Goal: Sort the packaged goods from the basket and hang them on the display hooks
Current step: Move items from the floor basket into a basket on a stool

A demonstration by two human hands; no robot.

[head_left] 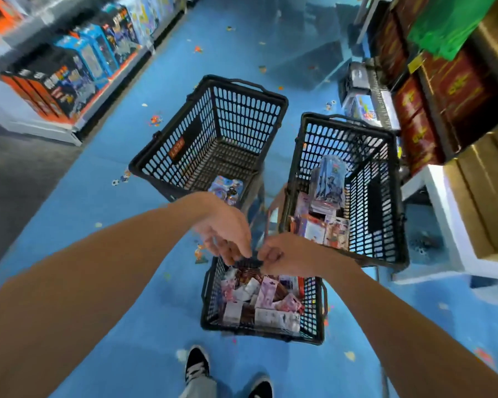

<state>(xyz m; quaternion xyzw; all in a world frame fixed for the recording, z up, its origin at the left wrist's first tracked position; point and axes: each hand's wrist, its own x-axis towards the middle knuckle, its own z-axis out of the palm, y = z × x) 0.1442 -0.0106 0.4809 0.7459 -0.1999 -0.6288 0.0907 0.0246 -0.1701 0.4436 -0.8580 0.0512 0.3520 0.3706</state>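
Both hands meet just above the far rim of the near basket. The left hand pinches one end of a small dark packet with curled fingers, and the right hand curls onto its other end; blur hides the exact finger hold. The step looks like drawing one packet out to sort it. It is best lifted clear of the rim by its top edge and identified, then passed to one hand so the other is free. No display hooks are in view.

The near basket, on the blue floor, is heaped with loose packets in white, pink and red. Beyond it on the left, the far basket holds just one blue packet, against its near wall. The right basket, beside a white shelf base, holds upright and flat packs along its left side.
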